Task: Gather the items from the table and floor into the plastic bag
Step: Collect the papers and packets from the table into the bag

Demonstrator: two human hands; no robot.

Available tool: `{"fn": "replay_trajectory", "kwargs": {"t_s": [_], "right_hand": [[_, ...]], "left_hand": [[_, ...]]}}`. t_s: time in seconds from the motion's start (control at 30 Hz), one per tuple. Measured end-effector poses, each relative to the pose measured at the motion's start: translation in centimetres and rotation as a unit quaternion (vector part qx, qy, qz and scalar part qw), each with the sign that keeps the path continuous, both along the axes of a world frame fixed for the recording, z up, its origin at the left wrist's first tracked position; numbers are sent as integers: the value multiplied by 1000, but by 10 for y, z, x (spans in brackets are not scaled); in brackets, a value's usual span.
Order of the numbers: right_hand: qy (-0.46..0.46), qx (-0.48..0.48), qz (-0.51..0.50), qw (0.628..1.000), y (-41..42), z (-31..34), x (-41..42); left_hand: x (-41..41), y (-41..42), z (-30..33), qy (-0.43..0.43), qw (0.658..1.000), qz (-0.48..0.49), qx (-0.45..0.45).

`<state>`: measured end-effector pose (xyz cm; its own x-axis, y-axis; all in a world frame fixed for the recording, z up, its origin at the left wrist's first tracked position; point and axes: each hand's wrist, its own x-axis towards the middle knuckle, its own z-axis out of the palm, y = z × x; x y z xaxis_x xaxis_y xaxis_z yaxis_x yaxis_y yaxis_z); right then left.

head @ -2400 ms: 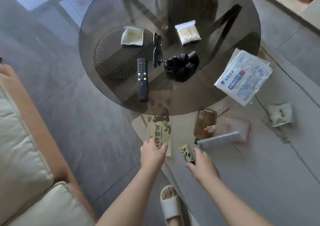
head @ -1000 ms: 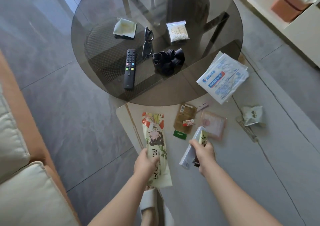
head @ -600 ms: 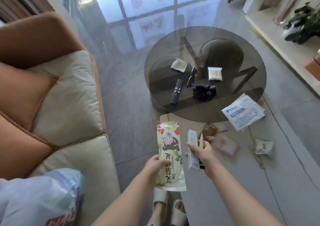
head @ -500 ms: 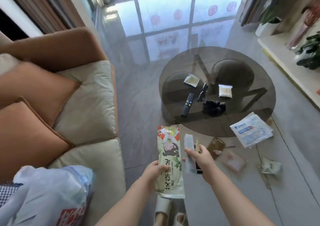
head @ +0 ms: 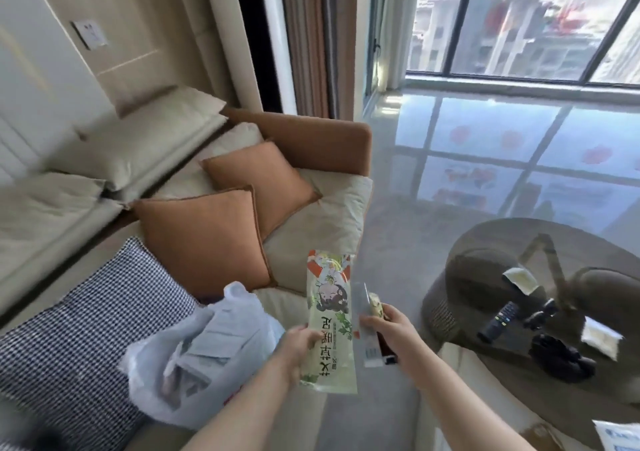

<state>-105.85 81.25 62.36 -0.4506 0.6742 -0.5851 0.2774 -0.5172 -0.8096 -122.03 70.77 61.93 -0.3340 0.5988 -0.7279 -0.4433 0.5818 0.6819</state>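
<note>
1. The left hand (head: 300, 346) grips one long green snack packet (head: 330, 319) by its lower half, fingers curled round its edge, so the packet stands nearly upright.
2. The right hand (head: 391, 329) is closed round a small bundle: one pale flat packet (head: 366, 329) and at least one narrower sachet (head: 376, 307) behind it; whether a third piece is in there I cannot tell.
3. The white plastic bag (head: 201, 357) sits on the sofa (head: 311, 239) just left of the left hand, its mouth slack and partly folded over, with papers already inside.
4. Judged step: carrying both handfuls to the bag. To do it well, I would drop the long packet in end first, then use the freed left hand to hold the mouth wide before the right lets its bundle go, lest the thin pieces slide off onto the cushions.
5. Left on the glass counter (head: 485, 242): one black remote (head: 498, 322), one pair of sunglasses (head: 540, 313), one black scrunchie-like bundle (head: 561, 355), one folded pale cloth or packet (head: 519, 279), and one clear pack (head: 601, 341), too blurred to identify.
6. One blue-and-white pouch (head: 620, 436) shows at the lower right corner.
7. Sofa cushions: two orange (head: 204, 239), one checked (head: 79, 333).
</note>
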Motion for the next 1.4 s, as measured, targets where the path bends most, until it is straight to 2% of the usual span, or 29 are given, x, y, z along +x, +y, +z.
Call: {"fn": "replay_trajectory", "kwargs": {"t_s": [0.3, 0.4, 0.57, 0.77, 1.1, 1.2, 1.4], "right_hand": [[33, -22, 95, 995, -44, 16, -148], [37, -21, 142, 989, -61, 15, -195], [6, -38, 159, 987, -93, 12, -255], [-123, -60, 177, 975, -121, -19, -296], [-252, -61, 142, 955, -115, -59, -327], [-272, -59, 140, 950, -109, -64, -332], [-294, -44, 116, 948, -111, -91, -350]], "left_hand": [[-136, -78, 12, 7, 995, 88, 39], [-178, -112, 8, 23, 993, 112, 29], [-231, -151, -15, 4, 992, 123, 5], [-263, -167, -39, -25, 997, 35, -69], [-273, -113, -90, 70, 977, -103, -172], [-277, -107, -106, 109, 963, -129, -210], [-295, -123, -148, 173, 913, -92, -358]]}}
